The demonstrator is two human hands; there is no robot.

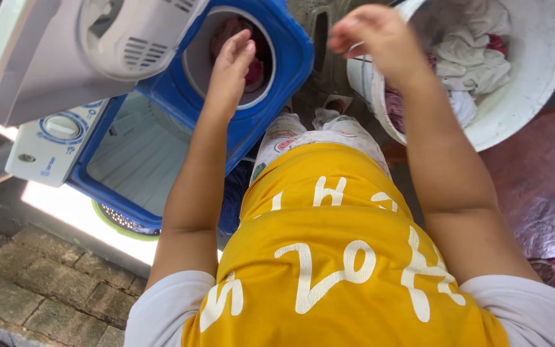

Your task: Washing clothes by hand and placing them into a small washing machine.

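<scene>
left hand (231,61): reaching over round spin tub (195,61) of blue washing machine (277,71), fingers loose, grasping nothing
right hand (370,35): hovering beside white bucket (534,83), released
clothes (473,58): lying in bucket

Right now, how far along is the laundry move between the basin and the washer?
Done: some pink cloth already lies in the washer's round tub. In hand: nothing visibly; the left hand is over the tub, fingers loose, and the right hand is blurred above the basin, so its grip is unclear. Left: a heap of white and pink clothes sits in the basin.
</scene>
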